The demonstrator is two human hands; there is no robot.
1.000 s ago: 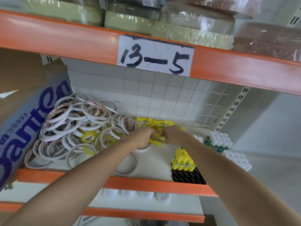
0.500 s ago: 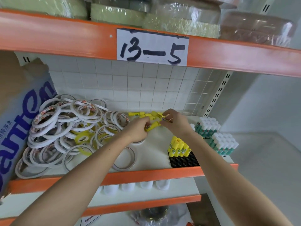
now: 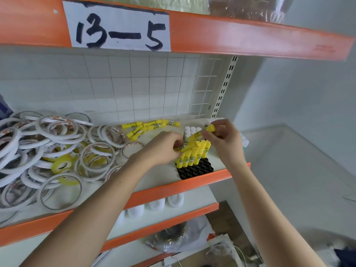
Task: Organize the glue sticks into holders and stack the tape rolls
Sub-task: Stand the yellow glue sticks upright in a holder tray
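A black holder (image 3: 196, 170) with round holes sits at the shelf's front right; several yellow glue sticks (image 3: 192, 157) stand in its back rows. My right hand (image 3: 223, 139) pinches one yellow glue stick (image 3: 207, 130) tilted above the holder. My left hand (image 3: 163, 149) grips more yellow glue sticks (image 3: 183, 147) just left of the holder. Loose yellow glue sticks (image 3: 148, 127) lie at the back of the shelf. A heap of white and yellow tape rolls (image 3: 54, 149) covers the shelf's left half.
White-capped glue sticks (image 3: 191, 130) stand behind the holder, partly hidden by my right hand. An orange beam (image 3: 250, 39) with a "13-5" label (image 3: 119, 27) runs overhead. The orange shelf edge (image 3: 173, 187) is in front. White bottles (image 3: 154, 205) stand on the lower shelf.
Both hands have moved from the loose pile at the back to above the black holder, carrying yellow glue sticks. The camera has shifted closer and to the right.
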